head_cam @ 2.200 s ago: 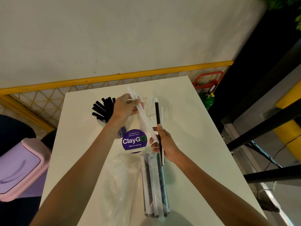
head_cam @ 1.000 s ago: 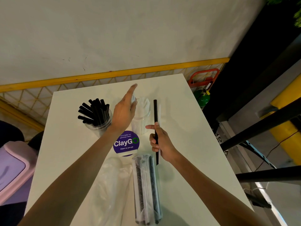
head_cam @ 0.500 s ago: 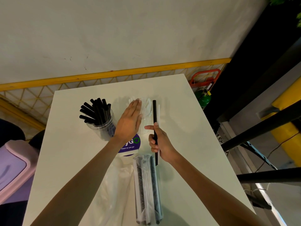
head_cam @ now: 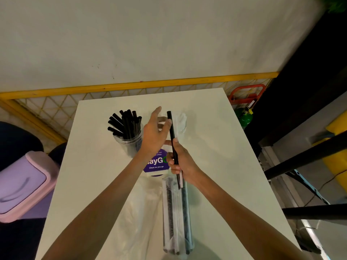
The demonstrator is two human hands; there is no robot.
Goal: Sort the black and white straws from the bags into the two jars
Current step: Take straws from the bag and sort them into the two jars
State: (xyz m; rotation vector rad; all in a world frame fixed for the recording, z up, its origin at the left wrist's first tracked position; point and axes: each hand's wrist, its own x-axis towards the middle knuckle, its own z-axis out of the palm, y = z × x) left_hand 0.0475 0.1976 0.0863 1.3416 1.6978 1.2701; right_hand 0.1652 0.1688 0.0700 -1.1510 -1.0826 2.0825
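Observation:
My right hand (head_cam: pixel 180 162) grips a black straw (head_cam: pixel 171 128) upright, with a white straw's end showing beside it under the hand. My left hand (head_cam: pixel 155 132) reaches across with fingers spread, its thumb touching the black straw near the top. A clear jar (head_cam: pixel 129 139) full of black straws stands at the left. The second jar (head_cam: pixel 180 122) with white straws stands behind the hands, partly hidden. A clear bag (head_cam: pixel 177 214) of black and white straws lies near the front of the white table (head_cam: pixel 216 147).
An empty clear plastic bag (head_cam: pixel 139 212) lies left of the straw bag. A purple round sign (head_cam: pixel 156 162) stands between the jars and bags. A pink-lidded bin (head_cam: pixel 22 184) sits off the table's left edge. Black metal bars and a green canister are at the right.
The left hand dropped a white straw into the far jar, then pulled back and moved right to touch the black straw. The right hand kept its hold on the black straw.

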